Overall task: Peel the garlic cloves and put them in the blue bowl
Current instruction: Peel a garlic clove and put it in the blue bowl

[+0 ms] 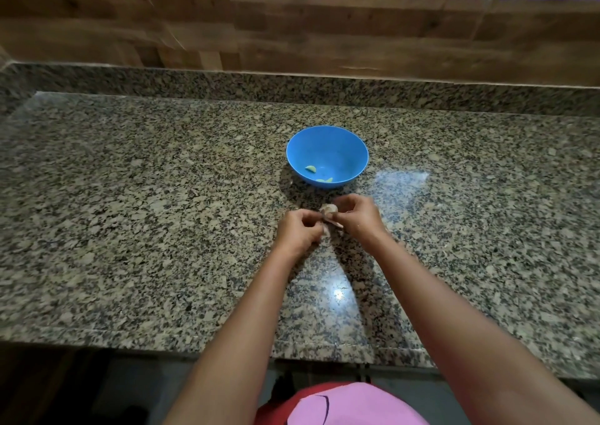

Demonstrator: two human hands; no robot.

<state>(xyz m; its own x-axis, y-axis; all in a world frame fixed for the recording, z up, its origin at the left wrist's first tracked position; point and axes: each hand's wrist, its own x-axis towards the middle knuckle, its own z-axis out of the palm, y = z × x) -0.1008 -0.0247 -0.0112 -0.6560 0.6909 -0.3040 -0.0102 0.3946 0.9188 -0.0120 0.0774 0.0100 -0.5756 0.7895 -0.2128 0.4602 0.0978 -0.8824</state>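
Observation:
A blue bowl (pixel 341 139) stands on the granite counter, with two peeled pale cloves (pixel 310 168) lying in its bottom. Just in front of the bowl, both hands meet over a whitish garlic piece (pixel 328 209) with papery skin. My right hand (pixel 357 215) pinches the garlic from the right. From the left, my left hand (pixel 300 229) grips its skin with thumb and fingertips. Loose bits of skin (pixel 326 230) hang under the fingers. How much of the garlic is peeled stays hidden by the fingers.
The speckled granite counter (pixel 146 213) runs wide to both sides, with a raised granite lip and a wooden wall (pixel 292 35) behind. Its front edge (pixel 194 346) lies close to my body.

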